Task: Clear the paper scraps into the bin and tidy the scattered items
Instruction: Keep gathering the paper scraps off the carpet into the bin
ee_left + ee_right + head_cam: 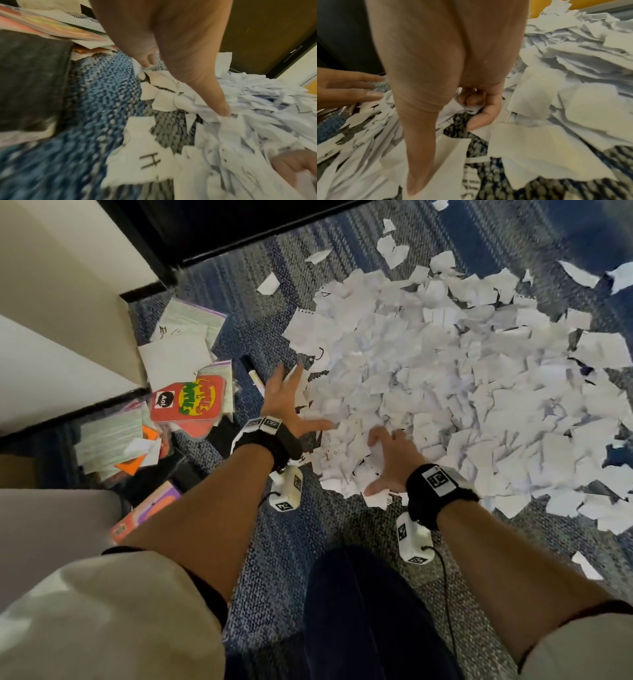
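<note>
mostly right hand [390, 460] fingers [471, 99] under scraps [462, 392]

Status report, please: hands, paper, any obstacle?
Left hand open, fingers spread at the edge of the paper scraps. Right hand curled, gripping scraps. Marker and red card lie beside left hand. No bin in view.

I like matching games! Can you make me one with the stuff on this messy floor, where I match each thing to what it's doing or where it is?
Things:
1. left hand
2. right hand
3. red card
4. marker

Places or states:
A. fingers curling into the paper scraps
B. lying on the carpet just left of the left hand
C. fingers spread at the pile's left edge
D. on top of the scattered cards, left of the pile

Pairs: 1-C, 2-A, 3-D, 4-B
</note>
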Demonstrator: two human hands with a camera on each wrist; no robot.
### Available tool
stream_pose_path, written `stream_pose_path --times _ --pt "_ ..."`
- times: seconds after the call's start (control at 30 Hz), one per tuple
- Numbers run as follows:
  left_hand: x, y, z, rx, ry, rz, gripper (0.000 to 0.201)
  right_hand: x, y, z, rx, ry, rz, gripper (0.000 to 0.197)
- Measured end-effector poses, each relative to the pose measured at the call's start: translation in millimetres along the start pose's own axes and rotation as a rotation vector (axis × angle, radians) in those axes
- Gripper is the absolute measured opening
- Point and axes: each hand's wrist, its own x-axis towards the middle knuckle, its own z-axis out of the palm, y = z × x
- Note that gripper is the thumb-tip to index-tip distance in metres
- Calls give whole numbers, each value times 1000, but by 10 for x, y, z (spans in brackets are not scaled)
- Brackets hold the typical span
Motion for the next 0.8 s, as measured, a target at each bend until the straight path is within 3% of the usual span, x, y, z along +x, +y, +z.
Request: stream_pose_path --times 0.1,0.23,0.4,0.5,0.57,0.63,0.73,0.8 --pt "18 71 137 95 -78 50 116 2 3 1 -2 20 -4 91" --pt "-143 218 469 -145 -27 198 65 12 9 6 -36 17 -16 91" --pt "-191 366 561 -308 88 273 61 -7 33 17 -3 34 -47 90" --pt "-214 527 471 -411 15 185 52 -13 68 42 2 55 -57 89" --pt "-199 612 472 -203 -51 166 62 -28 119 71 18 79 -63 86" --pt "-185 586 522 135 -61 240 80 -47 168 105 53 106 -71 82" --pt "-144 560 536 344 -43 275 66 -59 209 134 79 135 -83 78" --pt "-127 592 531 299 -13 290 51 -61 214 127 83 141 -82 78"
